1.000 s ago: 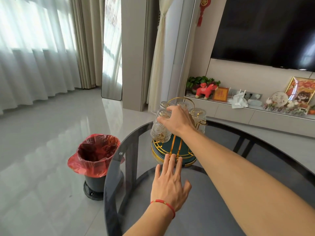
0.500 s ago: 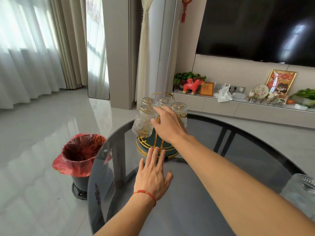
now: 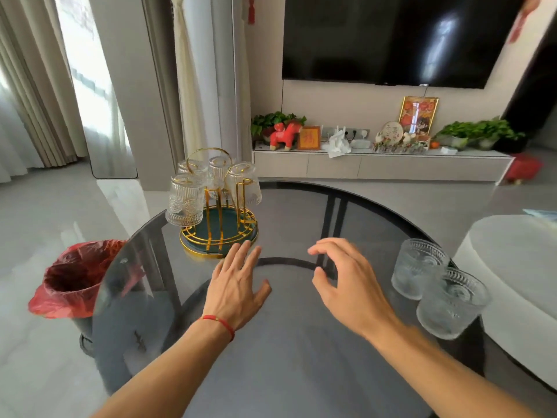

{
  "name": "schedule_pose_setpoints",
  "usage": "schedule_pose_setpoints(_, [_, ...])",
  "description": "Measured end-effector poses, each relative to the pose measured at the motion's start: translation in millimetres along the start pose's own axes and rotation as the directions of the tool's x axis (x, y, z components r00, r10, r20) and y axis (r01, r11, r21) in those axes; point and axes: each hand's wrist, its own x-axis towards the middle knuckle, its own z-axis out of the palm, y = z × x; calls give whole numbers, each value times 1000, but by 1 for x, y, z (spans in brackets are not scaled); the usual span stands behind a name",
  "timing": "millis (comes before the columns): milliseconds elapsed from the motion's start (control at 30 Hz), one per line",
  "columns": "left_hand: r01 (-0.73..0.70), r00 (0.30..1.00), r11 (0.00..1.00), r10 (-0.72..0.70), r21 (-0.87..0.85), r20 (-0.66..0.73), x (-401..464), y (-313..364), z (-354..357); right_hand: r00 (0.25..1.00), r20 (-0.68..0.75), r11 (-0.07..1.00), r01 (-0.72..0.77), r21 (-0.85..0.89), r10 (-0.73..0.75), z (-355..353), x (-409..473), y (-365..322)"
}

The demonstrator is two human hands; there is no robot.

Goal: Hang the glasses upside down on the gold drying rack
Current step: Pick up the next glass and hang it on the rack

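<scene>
- Right hand [image 3: 346, 285] hovers above the dark glass table [image 3: 301, 372], fingers spread and curled, thumb apart from them, gripping nothing.
- Left hand [image 3: 238, 285] lies flat with its fingers stretched out and slightly apart, palm down on the tabletop; its fingertips reach the front edge of the rack's round base. A red string bracelet [image 3: 218, 322] circles that wrist.
- Gold drying rack [image 3: 220, 227] stands on the far left part of the table, with a dark green tray inside its gold rim and a looped handle on top.
- Four ribbed glasses hang mouth-down on its posts; the nearest hung glass [image 3: 184, 199] is at the left front, another [image 3: 244, 184] at the right, two more behind.
- Two loose glasses stand upright near the table's right edge, just beside each other: the farther one [image 3: 419, 273] and the nearer one [image 3: 452, 303], both to the right of the open right hand.
- Left of the table, on the floor, sits a bin with a red liner [image 3: 78, 279].
</scene>
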Motion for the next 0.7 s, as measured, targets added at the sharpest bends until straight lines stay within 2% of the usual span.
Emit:
schedule_pose_setpoints(133, [-200,979,973,202,-116,12,-18,65,6,991,-90,994,-93,64,99,-26,-22,19])
schedule_pose_setpoints(300, [-218,957,907,271,-360,105,-56,145,27,940,-257,971,-195,135,224,-67,-35,34])
schedule_pose_setpoints(367, [-218,944,875,301,-433,134,-57,174,33,892,-347,956,-247,160,289,-86,-41,47])
schedule_pose_setpoints(467, [-171,942,816,299,-552,150,-45,223,35,755,-459,884,-393,254,468,-113,-48,79])
schedule_pose_setpoints(533, [-91,957,786,239,-611,166,-35,253,35,664,-413,781,-502,371,623,-122,-52,99])
schedule_pose_setpoints(633, [-9,973,786,150,-619,176,-26,283,41,597,-169,600,-660,452,784,-124,-58,112])
schedule_pose_setpoints(700, [24,977,807,107,-590,187,-25,296,48,569,-36,507,-700,502,821,-124,-63,119])
